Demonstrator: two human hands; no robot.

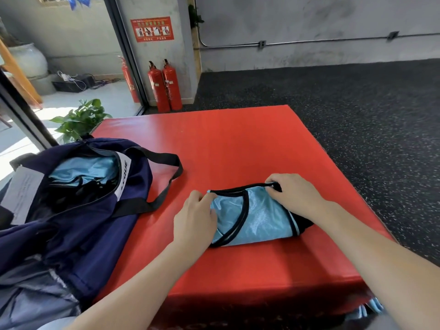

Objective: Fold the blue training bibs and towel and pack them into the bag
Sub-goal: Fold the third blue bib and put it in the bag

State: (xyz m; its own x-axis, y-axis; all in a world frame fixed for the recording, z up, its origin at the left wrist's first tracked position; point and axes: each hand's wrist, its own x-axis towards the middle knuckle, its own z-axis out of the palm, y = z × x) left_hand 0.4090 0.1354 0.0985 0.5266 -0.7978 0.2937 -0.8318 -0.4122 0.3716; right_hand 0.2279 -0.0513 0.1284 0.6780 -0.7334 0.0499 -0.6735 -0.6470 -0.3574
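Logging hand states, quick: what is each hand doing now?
Left hand: grips the left end of the folded blue bib.
Right hand: pinches the bib's black-trimmed top edge.

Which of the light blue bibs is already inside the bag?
The crumpled bib showing through the navy bag's open zip. The other bib lies folded on the red mat, held by both hands.

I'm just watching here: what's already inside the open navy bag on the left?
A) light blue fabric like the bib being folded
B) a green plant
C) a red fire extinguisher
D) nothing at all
A: light blue fabric shows through the unzipped opening of the navy bag, the same colour as the folded bib that both hands hold on the red mat.
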